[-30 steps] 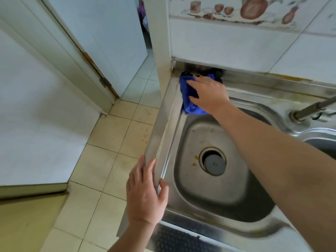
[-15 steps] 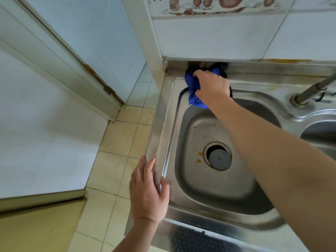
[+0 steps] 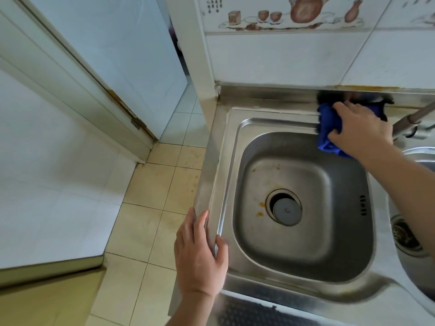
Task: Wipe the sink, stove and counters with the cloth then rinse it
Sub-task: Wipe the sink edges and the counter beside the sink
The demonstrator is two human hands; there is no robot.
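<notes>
Cloth (image 3: 329, 128), blue and bunched, now lies on the far rim of the sink (image 3: 270, 114), close to the faucet (image 3: 414, 121) at the right; half a second ago we saw it in the far left corner of that rim, so it has travelled rightward along the back edge. Our right hand (image 3: 360, 128) lies over the cloth with its fingers curled into the fabric, holding it against the steel. Our left hand (image 3: 200, 252) has stayed on the near left edge of the sink, fingers straight and together on the outer edge, thumb resting apart on the inner lip, holding nothing. In the basin we see the drain stopper (image 3: 287, 210) and a few orange specks (image 3: 261, 204) just left of it.
</notes>
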